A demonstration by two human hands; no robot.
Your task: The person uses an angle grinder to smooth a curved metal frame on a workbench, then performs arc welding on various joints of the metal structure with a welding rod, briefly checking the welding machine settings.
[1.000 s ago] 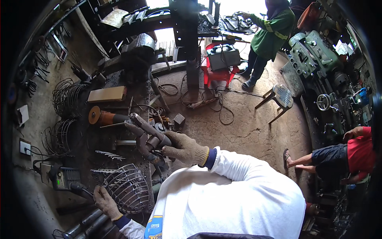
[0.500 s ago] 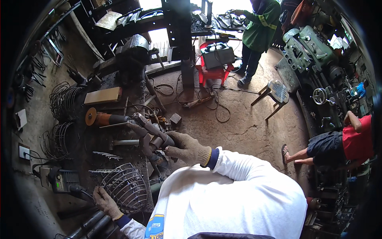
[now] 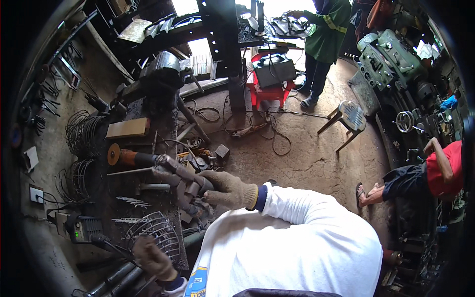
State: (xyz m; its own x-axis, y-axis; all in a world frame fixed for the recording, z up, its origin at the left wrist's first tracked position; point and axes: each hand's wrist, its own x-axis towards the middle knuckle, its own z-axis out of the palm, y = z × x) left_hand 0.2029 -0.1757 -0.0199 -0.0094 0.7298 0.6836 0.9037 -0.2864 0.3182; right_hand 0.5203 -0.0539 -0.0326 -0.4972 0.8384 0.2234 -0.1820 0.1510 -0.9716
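My right hand [image 3: 230, 190], in a brown knit glove, is closed round the end of a dark clamp-like metal tool [image 3: 180, 168]. From the tool's far end a thin straight rod [image 3: 129, 172] points left over the bench. My left hand [image 3: 154, 257], also gloved, is smeared by motion, so its fingers do not read clearly. It hovers at the near left side of a round cage of bent metal rods [image 3: 170, 232], hiding part of it. Whether it touches the cage I cannot tell.
An angle grinder [image 3: 131, 158] and a wooden block [image 3: 127, 127] lie on the bench. At left are wire coils [image 3: 83, 133] and a welding machine [image 3: 88, 228]. Cables [image 3: 281, 143] trail across the floor near a stool [image 3: 349, 116]. Two other people stand beyond, one by a lathe.
My left hand has moved right and nearer to me, across the cage's edge. The clamp-like tool and its rod have shifted left and nearer, with my right hand still on it.
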